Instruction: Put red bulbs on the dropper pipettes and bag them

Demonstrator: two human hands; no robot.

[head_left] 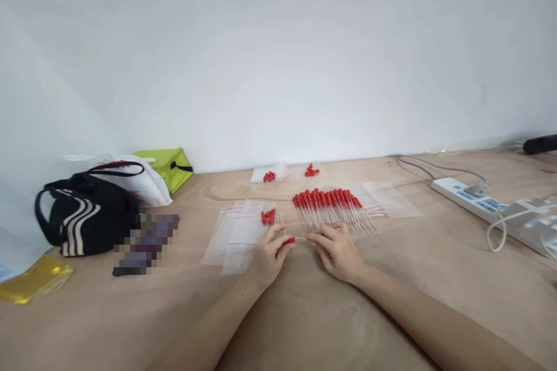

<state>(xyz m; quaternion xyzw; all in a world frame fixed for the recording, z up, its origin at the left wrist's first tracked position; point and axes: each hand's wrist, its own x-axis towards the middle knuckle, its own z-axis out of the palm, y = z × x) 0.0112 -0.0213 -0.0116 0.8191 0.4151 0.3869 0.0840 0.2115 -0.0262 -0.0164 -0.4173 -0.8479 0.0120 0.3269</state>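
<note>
Soft lt w/ stretched edges

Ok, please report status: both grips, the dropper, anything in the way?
Left grip on red bulb; right grip on clear tube. Bulb and tube meet. Dropper row beyond, not between.

Black bag (98,214), green bag (163,167); power strip (486,204)

The table (104,324) I work at has a light brown, faintly wood-grained top. In front of me, a row of red-bulbed clear droppers (328,203) lies fanned across it, and flat clear plastic bags (237,243) overlap to my left. Farther left sit a white-striped black bag (102,208), a white plastic bag (150,186), a lime-green bag (163,165), a dark pixelated object (150,243) and a yellow packet (37,281). A white power strip (471,198) lies to my right.
</note>
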